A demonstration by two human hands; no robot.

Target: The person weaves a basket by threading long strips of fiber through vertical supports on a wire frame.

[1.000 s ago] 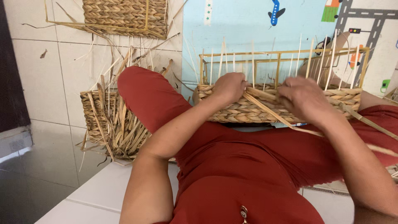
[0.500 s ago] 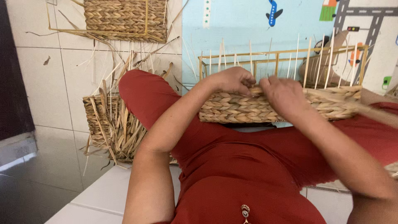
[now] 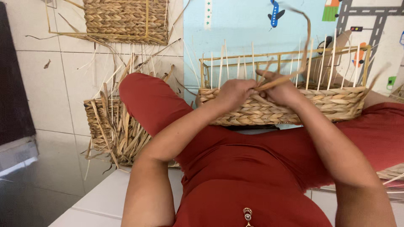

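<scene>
We rest the half-woven rectangular straw basket (image 3: 336, 105) on our lap; our left hand (image 3: 233, 93) and right hand (image 3: 283, 90) both pinch the tan flat straw strand (image 3: 294, 69), which rises rightward above the rim.

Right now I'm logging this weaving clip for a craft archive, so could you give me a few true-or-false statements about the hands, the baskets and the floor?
1. Both hands, the left hand and the right hand, are at the rim of the half-woven rectangular straw basket on the lap. True.
2. The tan straw strand by the hands lies flat on the floor. False: it arcs up above the basket.
3. The basket's thin upright stakes stick up above the woven part. True.
4. The smaller basket stuffed with loose straw strips sits on the light blue play mat. False: it sits on the pale tiled floor beside the red-clothed leg.
</scene>
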